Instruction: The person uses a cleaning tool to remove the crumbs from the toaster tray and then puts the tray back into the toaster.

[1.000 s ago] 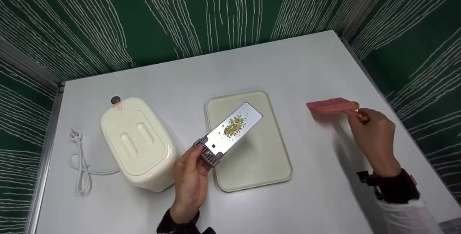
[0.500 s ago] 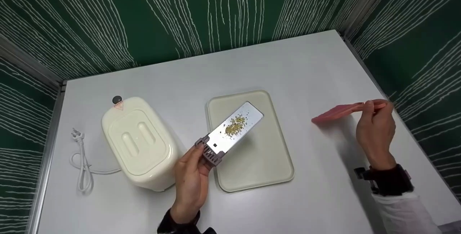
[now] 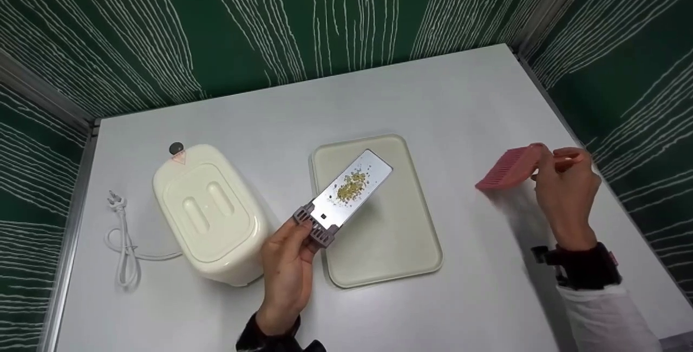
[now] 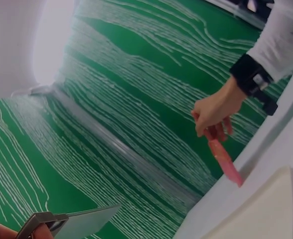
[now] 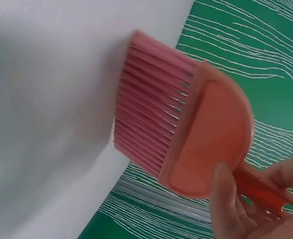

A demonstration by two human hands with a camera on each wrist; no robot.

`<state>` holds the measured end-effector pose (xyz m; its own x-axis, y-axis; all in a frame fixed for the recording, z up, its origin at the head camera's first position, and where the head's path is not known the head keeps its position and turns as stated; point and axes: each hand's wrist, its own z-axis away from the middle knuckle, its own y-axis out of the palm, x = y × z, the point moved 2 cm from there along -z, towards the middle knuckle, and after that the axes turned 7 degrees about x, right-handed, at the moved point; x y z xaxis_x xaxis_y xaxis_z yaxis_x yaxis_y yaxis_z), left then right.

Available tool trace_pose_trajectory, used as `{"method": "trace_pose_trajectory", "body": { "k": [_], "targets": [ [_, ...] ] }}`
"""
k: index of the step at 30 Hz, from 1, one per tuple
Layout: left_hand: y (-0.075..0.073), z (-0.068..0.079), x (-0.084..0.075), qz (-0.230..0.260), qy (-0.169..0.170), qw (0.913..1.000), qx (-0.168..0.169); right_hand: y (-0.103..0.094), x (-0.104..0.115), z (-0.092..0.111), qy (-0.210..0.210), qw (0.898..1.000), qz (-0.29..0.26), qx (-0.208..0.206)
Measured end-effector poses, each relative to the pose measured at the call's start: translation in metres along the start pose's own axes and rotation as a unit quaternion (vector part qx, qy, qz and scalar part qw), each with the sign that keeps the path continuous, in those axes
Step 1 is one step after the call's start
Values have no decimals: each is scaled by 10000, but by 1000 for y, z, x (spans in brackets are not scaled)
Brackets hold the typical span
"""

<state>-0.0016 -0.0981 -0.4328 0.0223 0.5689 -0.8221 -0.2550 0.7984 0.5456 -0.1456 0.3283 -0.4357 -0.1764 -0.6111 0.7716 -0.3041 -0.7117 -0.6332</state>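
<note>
My left hand point(image 3: 287, 265) grips the grey slotted end of a narrow shiny crumb tray point(image 3: 328, 212). Yellow-brown crumbs point(image 3: 351, 187) lie scattered along its flat metal surface. Below the crumb tray is a pale rectangular tray point(image 3: 390, 249) on the table. Off to the right, my right hand point(image 3: 568, 195) holds a pink brush point(image 3: 506, 170) by its handle. In the right wrist view, the brush's long bristles point(image 5: 149, 99) point away from the thumb, toward the white tabletop. Whether the bristle tips touch the table cannot be told.
A cream toaster point(image 3: 211, 216) with a lid on top stands left of the tray, close to my left hand. Its white cord and plug point(image 3: 125, 249) lie at the table's left side. Green patterned walls point(image 3: 346, 21) border the back and sides of the table point(image 3: 260, 124).
My right hand has turned the brush, so its bristles now slant down and left and its broad face shows more. The crumb tray has stayed almost in place, its crumbs still on it.
</note>
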Motion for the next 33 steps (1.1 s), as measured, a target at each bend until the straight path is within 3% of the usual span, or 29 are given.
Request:
{"method": "trace_pose_trajectory", "body": {
  "k": [5, 9, 11, 15, 18, 20, 25, 33],
  "targets": [
    [0, 0, 0, 63, -10, 10000, -44, -2, 15, 6, -281, 9976, -624, -86],
    [-1, 0, 2, 67, -40, 10000, -52, -1, 29, 13, -695, 9821, -1747, -70],
    [-1, 0, 3, 46, -63, 10000, -42, 1, 36, 17, -963, 9681, -2311, -20],
    [0, -1, 3, 4, -123, 9999, -36, 4, 52, 26, -1483, 9278, -3413, 245],
    [0, -2, 4, -4, -162, 9999, -49, 4, 67, 33, -1494, 8953, -4160, 556],
    [0, -2, 4, 10, -183, 9998, -62, 5, 77, 36, -1345, 8818, -4454, 773],
    [0, -2, 5, 8, -215, 9998, -44, 9, 99, 44, -1164, 8654, -4709, 1257],
    [0, -3, 6, 61, -251, 9996, 98, 32, 126, 60, -1454, 8588, -4667, 1533]
  ]
}}
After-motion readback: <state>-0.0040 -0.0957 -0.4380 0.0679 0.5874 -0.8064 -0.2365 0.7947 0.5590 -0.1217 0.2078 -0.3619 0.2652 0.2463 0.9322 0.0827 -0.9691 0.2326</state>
